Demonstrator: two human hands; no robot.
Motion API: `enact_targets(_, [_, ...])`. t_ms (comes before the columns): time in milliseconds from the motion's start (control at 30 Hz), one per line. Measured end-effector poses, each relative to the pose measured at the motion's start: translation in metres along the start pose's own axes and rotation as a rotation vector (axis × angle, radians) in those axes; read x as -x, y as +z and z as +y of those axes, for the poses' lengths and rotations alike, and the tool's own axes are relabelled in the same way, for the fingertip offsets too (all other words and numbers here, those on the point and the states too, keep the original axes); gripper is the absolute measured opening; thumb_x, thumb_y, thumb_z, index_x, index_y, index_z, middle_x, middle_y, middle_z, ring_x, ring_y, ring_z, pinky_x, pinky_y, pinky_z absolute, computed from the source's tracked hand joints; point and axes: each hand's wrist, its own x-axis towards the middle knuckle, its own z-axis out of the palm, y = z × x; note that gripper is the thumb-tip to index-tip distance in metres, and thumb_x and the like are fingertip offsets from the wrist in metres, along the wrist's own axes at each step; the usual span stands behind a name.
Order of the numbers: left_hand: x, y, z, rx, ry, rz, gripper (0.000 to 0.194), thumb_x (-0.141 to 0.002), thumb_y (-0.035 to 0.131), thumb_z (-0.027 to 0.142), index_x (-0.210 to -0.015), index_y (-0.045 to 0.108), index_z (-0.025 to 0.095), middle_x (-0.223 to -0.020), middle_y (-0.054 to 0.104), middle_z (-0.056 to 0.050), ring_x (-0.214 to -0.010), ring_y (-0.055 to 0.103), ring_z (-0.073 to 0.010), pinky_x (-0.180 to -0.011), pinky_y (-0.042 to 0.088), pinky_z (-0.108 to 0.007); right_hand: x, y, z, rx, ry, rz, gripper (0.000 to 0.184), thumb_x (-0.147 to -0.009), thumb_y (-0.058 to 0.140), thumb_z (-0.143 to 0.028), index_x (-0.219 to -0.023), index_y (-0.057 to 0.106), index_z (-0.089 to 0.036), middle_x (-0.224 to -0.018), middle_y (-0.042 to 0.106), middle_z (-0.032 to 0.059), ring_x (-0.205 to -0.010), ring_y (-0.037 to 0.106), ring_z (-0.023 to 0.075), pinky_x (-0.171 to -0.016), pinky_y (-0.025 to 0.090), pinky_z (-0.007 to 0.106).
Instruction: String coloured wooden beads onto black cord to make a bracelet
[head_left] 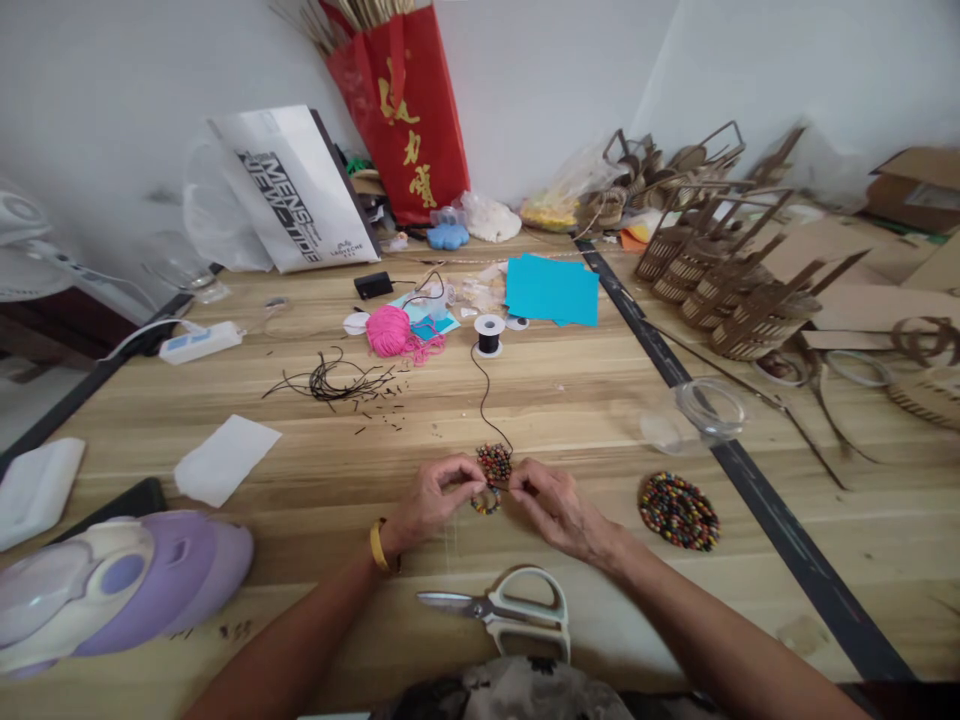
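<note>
My left hand [435, 497], with a yellow bangle at the wrist, pinches a beaded piece between thumb and fingertips. That piece has a clump of multicoloured beads [494, 461] and a small beaded loop [486, 501] below it. My right hand [559, 508] pinches a thin black cord [484, 395] close beside the beads. The cord runs back to a white spool [489, 330] wound with black. Nearer to me lie scissors [529, 607] with pale handles, blades pointing left. A coil of multicoloured beads [679, 511] rests right of my right hand.
Black cord pieces [330, 380] and pink yarn [388, 331] lie left of the spool; blue sheets [551, 290] lie behind. Woven baskets [750, 290] crowd the right. A purple-white device [127, 585] and white paper [227, 460] are left. Bags, one red [409, 120], stand at the back.
</note>
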Motion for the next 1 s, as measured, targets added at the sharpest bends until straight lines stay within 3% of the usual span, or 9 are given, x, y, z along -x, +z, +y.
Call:
enact_targets(300, [-0.001, 0.002, 0.001, 0.108, -0.125, -0.029, 0.028, -0.074, 0.069, 0.038, -0.074, 0.063, 0.010, -0.071, 0.066, -0.006, -0.067, 0.060, -0.0137, -0.066, 0.048, -0.025, 0.000, 0.001, 0.003, 0.024, 0.078, 0.016, 0.012, -0.093, 0.045, -0.020, -0.085, 0.054, -0.017, -0.070, 0.055, 0.0016, -0.058, 0.049, 0.0109, -0.053, 0.039, 0.020])
enact_targets(500, [0.000, 0.005, 0.003, 0.089, -0.115, -0.023, 0.026, -0.075, 0.068, 0.036, -0.073, 0.062, 0.010, -0.070, 0.065, -0.006, -0.066, 0.059, -0.0135, -0.064, 0.047, -0.025, 0.002, 0.004, -0.001, -0.044, 0.106, 0.023, 0.012, -0.089, 0.053, -0.024, -0.098, 0.058, -0.017, -0.083, 0.061, 0.0050, -0.052, 0.048, 0.0078, -0.047, 0.038, 0.019])
enact_targets(700, [0.002, 0.009, 0.002, -0.006, -0.071, -0.025, 0.020, -0.077, 0.065, 0.031, -0.073, 0.063, 0.011, -0.071, 0.064, -0.005, -0.067, 0.057, -0.0129, -0.064, 0.047, -0.024, 0.003, 0.009, -0.007, -0.209, 0.259, -0.003, 0.019, -0.085, 0.061, -0.034, -0.091, 0.057, -0.016, -0.059, 0.050, -0.0045, -0.046, 0.042, 0.0068, -0.043, 0.034, 0.017])
enact_targets(1000, [0.003, 0.012, 0.006, -0.098, -0.030, -0.027, 0.014, -0.079, 0.059, 0.023, -0.073, 0.063, 0.011, -0.071, 0.063, -0.005, -0.069, 0.057, -0.0129, -0.065, 0.046, -0.023, 0.003, 0.013, -0.005, -0.370, 0.421, -0.054, 0.017, -0.088, 0.054, -0.033, -0.083, 0.056, -0.017, -0.060, 0.054, -0.0029, -0.047, 0.049, 0.0075, -0.045, 0.038, 0.017])
